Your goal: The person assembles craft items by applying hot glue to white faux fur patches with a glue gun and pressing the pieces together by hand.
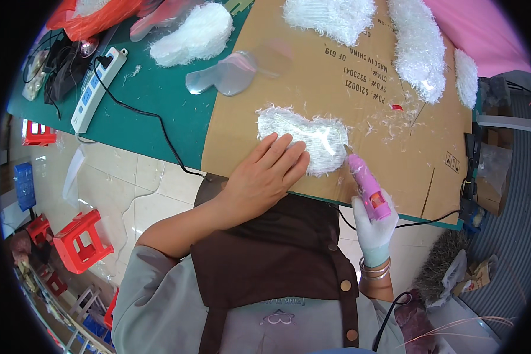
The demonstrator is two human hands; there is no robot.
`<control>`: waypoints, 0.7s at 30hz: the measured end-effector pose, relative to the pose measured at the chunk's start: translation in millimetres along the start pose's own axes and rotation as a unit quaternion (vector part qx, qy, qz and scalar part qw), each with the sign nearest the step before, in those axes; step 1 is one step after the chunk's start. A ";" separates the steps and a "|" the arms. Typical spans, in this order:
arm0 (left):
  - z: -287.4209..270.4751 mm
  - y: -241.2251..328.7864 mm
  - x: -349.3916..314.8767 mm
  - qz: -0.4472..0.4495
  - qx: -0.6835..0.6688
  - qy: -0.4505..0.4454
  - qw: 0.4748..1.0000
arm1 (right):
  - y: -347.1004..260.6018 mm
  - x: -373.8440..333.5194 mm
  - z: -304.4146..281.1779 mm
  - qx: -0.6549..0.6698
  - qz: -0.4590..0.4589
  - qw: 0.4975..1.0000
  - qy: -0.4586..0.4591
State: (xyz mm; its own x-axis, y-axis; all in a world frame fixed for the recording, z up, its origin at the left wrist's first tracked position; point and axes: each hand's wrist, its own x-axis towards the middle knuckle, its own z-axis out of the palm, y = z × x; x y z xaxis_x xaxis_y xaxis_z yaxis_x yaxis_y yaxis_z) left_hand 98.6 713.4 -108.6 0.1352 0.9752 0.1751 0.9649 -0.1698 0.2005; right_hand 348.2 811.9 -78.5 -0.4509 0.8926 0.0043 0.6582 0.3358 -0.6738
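Note:
A white fuzzy fabric piece lies on the cardboard near the table's front edge, with a glossy streak across its middle. On its left part rests my bare left hand, palm down with the fingers stretched out. In a white glove, my right hand is closed around a pink glue gun. The gun's tip is at the right edge of the fabric piece; whether it touches cannot be made out. Clear plastic shapes lie farther back, left of centre.
Flattened cardboard covers much of the green table. More fuzzy white pieces lie toward the back. A power strip with a black cord is at left. Red stools stand on the floor. Pink fabric bulges at back right.

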 end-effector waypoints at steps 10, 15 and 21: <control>-1.7 0.2 0.8 0.005 -0.005 0.007 1.000 | -6.1 4.1 -2.7 -0.129 -0.068 0.989 -0.024; -4.0 -0.5 1.3 0.008 -0.014 0.015 1.000 | -5.1 -5.8 -4.4 -0.147 -0.076 0.986 -0.022; -4.4 -0.1 0.9 0.006 -0.010 0.011 1.000 | -9.5 -16.9 -1.8 -0.068 -0.066 0.995 -0.028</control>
State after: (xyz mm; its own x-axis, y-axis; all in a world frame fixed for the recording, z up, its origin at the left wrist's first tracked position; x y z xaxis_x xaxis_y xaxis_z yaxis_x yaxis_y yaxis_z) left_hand 97.6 713.6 -104.3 0.1422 0.9698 0.1983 0.9585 -0.1849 0.2172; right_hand 350.6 794.2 -70.7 -0.5694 0.8210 0.0423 0.6651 0.4903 -0.5633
